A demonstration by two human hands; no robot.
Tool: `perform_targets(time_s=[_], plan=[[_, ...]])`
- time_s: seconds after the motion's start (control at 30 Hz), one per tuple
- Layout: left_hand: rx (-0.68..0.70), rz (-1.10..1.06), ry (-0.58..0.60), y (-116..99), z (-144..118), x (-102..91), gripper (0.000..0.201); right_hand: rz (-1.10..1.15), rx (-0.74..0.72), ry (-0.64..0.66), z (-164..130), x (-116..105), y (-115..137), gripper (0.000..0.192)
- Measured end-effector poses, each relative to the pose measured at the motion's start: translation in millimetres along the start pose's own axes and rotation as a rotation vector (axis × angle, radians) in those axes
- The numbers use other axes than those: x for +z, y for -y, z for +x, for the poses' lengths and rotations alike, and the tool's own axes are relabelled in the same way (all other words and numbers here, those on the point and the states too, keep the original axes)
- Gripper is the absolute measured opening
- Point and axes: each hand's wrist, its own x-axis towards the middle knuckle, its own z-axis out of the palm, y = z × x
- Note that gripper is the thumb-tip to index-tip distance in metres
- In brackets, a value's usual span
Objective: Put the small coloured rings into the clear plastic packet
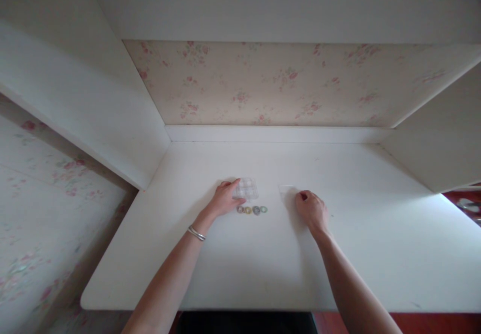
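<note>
Clear compartment box [247, 189]: on worktop [244, 264], left edge held in the left hand's [224, 199] grip. Small rings [256, 211], four: left-to-right row just nearside of box, nearer that hand. Clear flat piece [287, 191]: right of box, pinched by right hand [312, 210].

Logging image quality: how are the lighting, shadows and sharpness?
All in the head view: uneven light, white table brighter toward its right; soft shadows left of left hand and right hand; clear tray and small rings lack crisp detail.
</note>
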Motion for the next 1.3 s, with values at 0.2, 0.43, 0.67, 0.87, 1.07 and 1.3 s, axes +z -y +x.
perform_targets(time_s=[0.2,0.43,0.67,0.87,1.07,1.3], plan=[[0.020,0.060,0.042,-2,0,-2.3,0.073,-0.010,0.013,0.013,2,-2,1,0.035],[0.011,0.161,0.129,-7,3,-3.6,0.073,-0.043,0.019,-0.004,7,-3,4,0.032],[-0.003,0.133,0.122,-7,-1,-5.0,0.077,0.077,-0.187,-0.098,-11,-9,22,0.031],[-0.018,-0.052,-0.052,-4,-27,-5.4,0.046,0.192,-0.650,0.135,-65,-1,73,0.025],[-0.057,-0.217,-0.070,-9,-69,-11.8,0.035,0.025,-0.853,0.167,-79,7,106,0.025],[-0.128,-0.407,-0.028,-10,-82,-13.7,0.029,-0.061,-0.914,0.180,-73,14,114,0.028]])
